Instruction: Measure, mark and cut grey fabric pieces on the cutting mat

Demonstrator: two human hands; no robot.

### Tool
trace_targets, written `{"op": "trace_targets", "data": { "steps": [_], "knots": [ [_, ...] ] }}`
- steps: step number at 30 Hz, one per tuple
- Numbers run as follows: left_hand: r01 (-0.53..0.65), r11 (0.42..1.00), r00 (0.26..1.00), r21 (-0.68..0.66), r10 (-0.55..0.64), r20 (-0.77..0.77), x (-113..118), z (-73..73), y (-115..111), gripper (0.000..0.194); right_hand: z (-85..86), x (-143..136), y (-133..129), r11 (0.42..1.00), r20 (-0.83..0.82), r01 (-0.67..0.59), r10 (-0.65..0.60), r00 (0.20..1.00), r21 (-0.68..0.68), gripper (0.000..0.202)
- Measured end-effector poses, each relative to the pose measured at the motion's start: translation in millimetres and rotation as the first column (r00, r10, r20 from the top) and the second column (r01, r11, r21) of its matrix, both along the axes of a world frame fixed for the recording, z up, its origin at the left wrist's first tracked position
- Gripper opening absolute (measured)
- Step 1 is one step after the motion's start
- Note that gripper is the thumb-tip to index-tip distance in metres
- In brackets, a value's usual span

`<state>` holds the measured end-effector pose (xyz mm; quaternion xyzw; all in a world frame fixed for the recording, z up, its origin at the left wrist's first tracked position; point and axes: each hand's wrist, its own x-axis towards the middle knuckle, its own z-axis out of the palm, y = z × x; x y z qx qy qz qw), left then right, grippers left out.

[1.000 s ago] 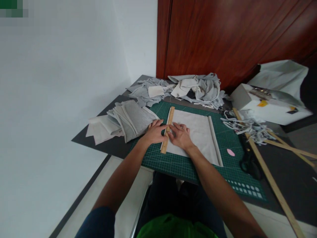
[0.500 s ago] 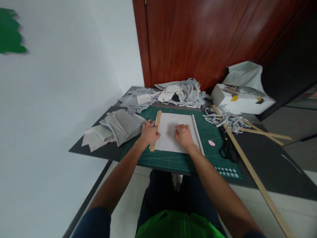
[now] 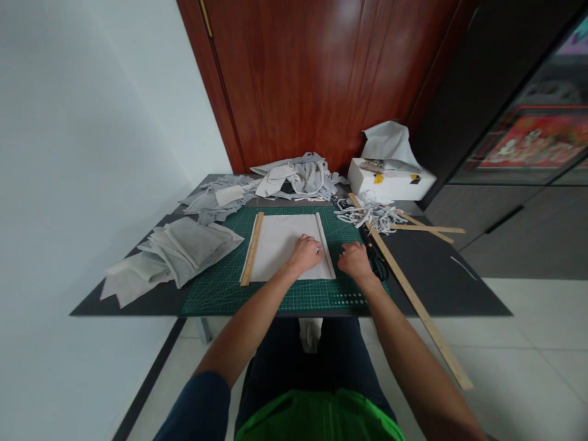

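Note:
A white cloth panel (image 3: 275, 239) lies flat on the green cutting mat (image 3: 215, 288). A wooden strip (image 3: 252, 251) runs along its left edge, and a narrow folded or rolled band (image 3: 325, 245) follows its right edge. My left hand (image 3: 305, 254) rests on the cloth near that band, fingers loosely bent and slightly apart. On the mat just right of the cloth, my right hand (image 3: 355, 260) has its fingers curled down; whatever is beneath or between them is hidden. Black scissors (image 3: 379, 266) lie right beside it, partly covered.
Folded grey cloth (image 3: 188, 245) lies at the left, with scrap piles (image 3: 298, 177) along the back. A white box (image 3: 386, 180) stands back right, before it tangled cords (image 3: 372, 214) and wooden sticks (image 3: 429, 229). A long wooden strip (image 3: 422, 306) overhangs the front edge.
My left hand has left the wooden strip and crossed to the cloth's right side. My right hand has moved off the cloth to where a pink piece lay, now out of sight. The view has turned right.

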<state>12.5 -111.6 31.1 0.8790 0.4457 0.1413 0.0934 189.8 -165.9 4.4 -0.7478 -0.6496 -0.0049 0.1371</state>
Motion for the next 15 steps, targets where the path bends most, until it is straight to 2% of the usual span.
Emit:
{"op": "trace_targets", "data": {
  "steps": [3, 6, 15],
  "knots": [
    [0.026, 0.999, 0.999, -0.020, -0.027, -0.018, 15, -2.6, -5, 0.025, -4.6, 13, -4, 0.999, 0.012, 0.039, -0.039, 0.999, -0.029, 0.027],
    [0.044, 0.999, 0.999, -0.031, -0.045, -0.010, 23, -5.9, -7, 0.024, -6.4, 17, -5, 0.999, 0.009, 0.017, -0.017, 1.000, -0.045, 0.027],
    [0.070, 0.997, 0.997, -0.025, -0.070, 0.010, 28, -7.8, -11, 0.024, -8.0, 16, -6, 1.000, -0.092, -0.011, 0.011, 0.996, 0.009, 0.020]
  ]
}}
